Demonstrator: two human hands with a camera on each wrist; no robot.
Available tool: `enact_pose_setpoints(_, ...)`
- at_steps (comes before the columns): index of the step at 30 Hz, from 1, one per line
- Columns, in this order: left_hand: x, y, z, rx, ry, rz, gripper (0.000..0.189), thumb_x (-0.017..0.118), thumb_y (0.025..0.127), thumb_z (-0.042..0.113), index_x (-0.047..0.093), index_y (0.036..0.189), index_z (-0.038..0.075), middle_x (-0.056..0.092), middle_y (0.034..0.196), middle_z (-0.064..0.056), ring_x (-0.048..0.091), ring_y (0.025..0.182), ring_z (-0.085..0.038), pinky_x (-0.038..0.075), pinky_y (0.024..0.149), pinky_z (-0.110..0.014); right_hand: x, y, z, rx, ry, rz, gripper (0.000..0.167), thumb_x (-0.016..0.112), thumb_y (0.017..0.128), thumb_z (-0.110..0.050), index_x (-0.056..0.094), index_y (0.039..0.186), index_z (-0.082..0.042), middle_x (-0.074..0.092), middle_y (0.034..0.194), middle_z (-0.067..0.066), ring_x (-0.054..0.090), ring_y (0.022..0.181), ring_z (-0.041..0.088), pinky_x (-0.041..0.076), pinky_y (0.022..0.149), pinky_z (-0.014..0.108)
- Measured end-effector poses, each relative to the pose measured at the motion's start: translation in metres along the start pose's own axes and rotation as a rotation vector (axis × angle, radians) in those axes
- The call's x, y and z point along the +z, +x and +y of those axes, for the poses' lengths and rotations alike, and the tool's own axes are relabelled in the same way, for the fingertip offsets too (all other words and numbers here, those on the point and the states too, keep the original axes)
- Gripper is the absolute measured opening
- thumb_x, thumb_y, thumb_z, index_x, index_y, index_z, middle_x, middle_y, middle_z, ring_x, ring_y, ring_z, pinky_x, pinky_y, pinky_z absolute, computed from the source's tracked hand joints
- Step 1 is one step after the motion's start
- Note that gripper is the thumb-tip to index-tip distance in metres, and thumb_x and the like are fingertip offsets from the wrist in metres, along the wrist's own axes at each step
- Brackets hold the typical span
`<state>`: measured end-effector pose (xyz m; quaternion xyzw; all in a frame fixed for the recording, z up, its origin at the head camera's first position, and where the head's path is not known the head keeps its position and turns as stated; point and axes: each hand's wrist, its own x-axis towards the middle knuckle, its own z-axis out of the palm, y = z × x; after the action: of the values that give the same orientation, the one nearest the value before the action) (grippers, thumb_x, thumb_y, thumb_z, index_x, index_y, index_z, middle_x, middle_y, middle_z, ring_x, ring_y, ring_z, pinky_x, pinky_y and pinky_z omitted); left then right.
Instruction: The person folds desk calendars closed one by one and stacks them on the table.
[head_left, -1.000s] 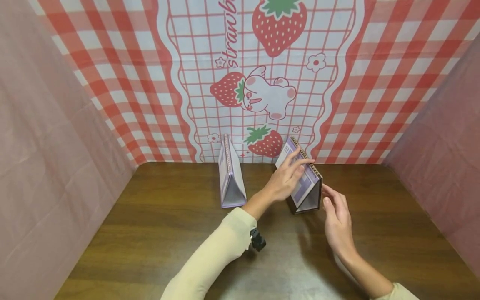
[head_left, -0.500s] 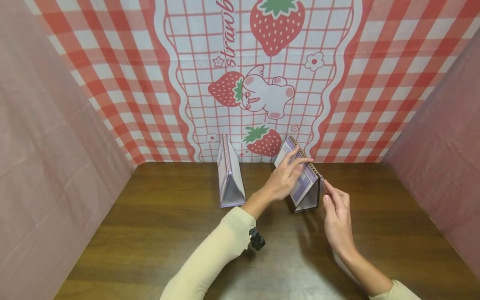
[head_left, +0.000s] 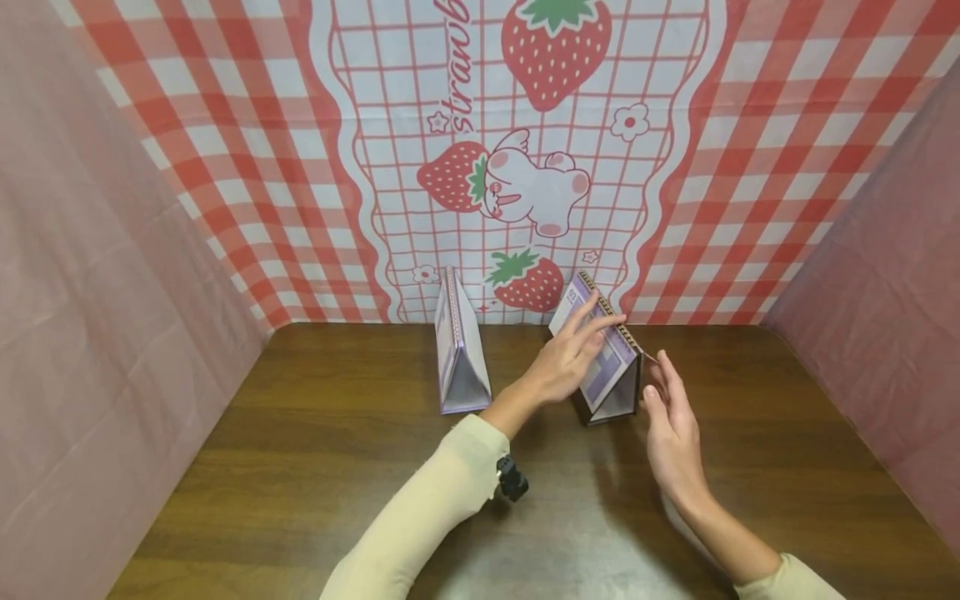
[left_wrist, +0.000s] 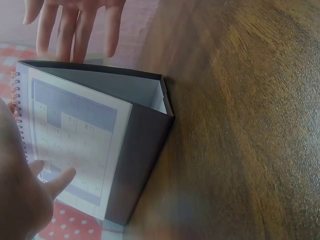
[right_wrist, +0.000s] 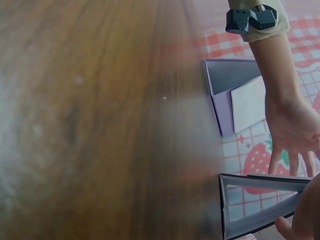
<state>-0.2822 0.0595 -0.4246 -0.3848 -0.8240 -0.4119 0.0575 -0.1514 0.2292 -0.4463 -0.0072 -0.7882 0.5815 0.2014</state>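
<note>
One dark calendar (head_left: 611, 383) stood upright on the table (head_left: 262, 467). The left hand (head_left: 564, 360) rested spread fingers on its front, gripping nothing; the right hand (head_left: 673, 433), fingers nearly straight, thumb apart, touched its far side without visible grip.

I see the left hand (head_left: 566, 362) spread across the front page of the nearer-to-right desk calendar (head_left: 609, 383), fingers up at the spiral binding (head_left: 630, 340)! And there's the right hand (head_left: 673, 433) round the other side, fingertips right at a thin edge (head_left: 649, 357) jutting out. Over to the left I've got the second calendar (head_left: 465, 358), standing tent-like on the brown table (head_left: 300, 467). Strawberry-print cloth (head_left: 525, 100) rises behind, pink drapes (head_left: 90, 292) flank both sides, and a black device (head_left: 512, 477) sits at the pale left cuff (head_left: 480, 446).
</note>
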Motion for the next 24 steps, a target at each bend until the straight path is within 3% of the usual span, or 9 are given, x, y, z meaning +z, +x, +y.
enact_pose_setpoints(6, 0.001, 0.001, 0.000, 0.000, -0.003, -0.007, 0.103, -0.008, 0.105, 0.083, 0.048, 0.171, 0.028, 0.003, 0.194, -0.002, 0.032, 0.174, -0.043, 0.045, 0.130, -0.071, 0.000, 0.002, -0.001, 0.003, -0.025, 0.007, 0.055, 0.043, 0.121, -0.016, 0.039, 0.176, -0.013, 0.046, 0.177, 0.025, 0.051, 0.131, -0.015, 0.043, 0.105, -0.002)
enact_pose_setpoints(13, 0.001, 0.001, 0.002, -0.004, 0.002, 0.012, 0.108, -0.010, 0.103, 0.086, 0.051, 0.169, 0.027, 0.007, 0.194, -0.005, 0.033, 0.173, -0.043, 0.044, 0.131, -0.070, -0.002, 0.005, -0.005, -0.012, -0.042, 0.019, 0.055, 0.041, 0.121, -0.016, 0.039, 0.176, -0.011, 0.046, 0.177, 0.026, 0.058, 0.109, -0.021, 0.042, 0.102, -0.002)
enact_pose_setpoints(18, 0.002, 0.001, 0.003, 0.008, -0.010, 0.023, 0.115, -0.012, 0.100, 0.088, 0.053, 0.167, 0.023, 0.009, 0.193, -0.012, 0.030, 0.175, -0.043, 0.040, 0.135, -0.067, -0.003, 0.007, -0.009, -0.036, -0.032, 0.035, 0.055, 0.041, 0.120, -0.015, 0.040, 0.175, -0.009, 0.046, 0.177, 0.025, 0.059, 0.111, -0.018, 0.045, 0.102, 0.000)
enact_pose_setpoints(24, 0.001, 0.000, 0.003, 0.009, 0.010, 0.017, 0.115, -0.014, 0.099, 0.089, 0.052, 0.169, 0.025, 0.009, 0.193, -0.012, 0.033, 0.173, -0.044, 0.043, 0.132, -0.069, -0.005, 0.009, -0.012, -0.059, -0.037, 0.045, 0.055, 0.042, 0.120, -0.014, 0.041, 0.175, -0.010, 0.046, 0.178, 0.021, 0.062, 0.107, -0.017, 0.043, 0.102, -0.001)
